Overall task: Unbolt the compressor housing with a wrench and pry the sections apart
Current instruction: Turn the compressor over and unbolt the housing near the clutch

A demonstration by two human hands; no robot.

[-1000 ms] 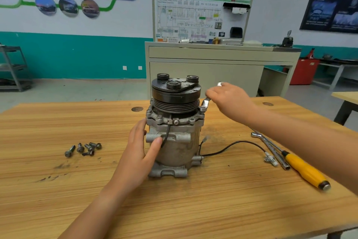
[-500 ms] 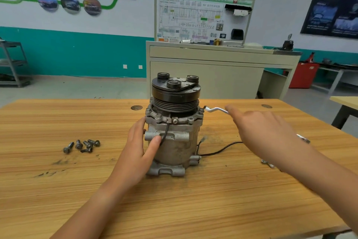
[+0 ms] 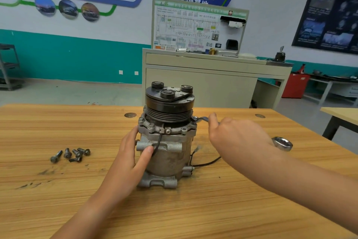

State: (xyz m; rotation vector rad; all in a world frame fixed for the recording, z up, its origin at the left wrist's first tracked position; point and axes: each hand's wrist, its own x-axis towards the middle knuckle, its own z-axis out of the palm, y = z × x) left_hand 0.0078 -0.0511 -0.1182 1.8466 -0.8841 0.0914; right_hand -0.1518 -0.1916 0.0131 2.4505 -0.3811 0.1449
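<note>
loose bolts [image 3: 70,154] lie in a cluster at the left of the table [image 3: 48,209], well apart from the work; the left grip [image 3: 129,161] is clamped on the compressor [image 3: 168,147], thumb across the front of the housing and fingers along its left side, placed as it was a second ago; the compressor stands upright at mid-table, pulley uppermost, sections not yet parted, flange bolts [image 3: 151,127] seated along the front; the wrench [image 3: 202,119] has one ring end on the bolt at the right edge of the flange; the right grip [image 3: 238,142] is closed round its shank, the free ring end showing past the wrist; a second ago the handle angled up and away, whereas now it lies near level, swung toward the viewer; judged: one loosening stroke on this bolt is in progress; the remaining bolts must come out before prying.
</note>
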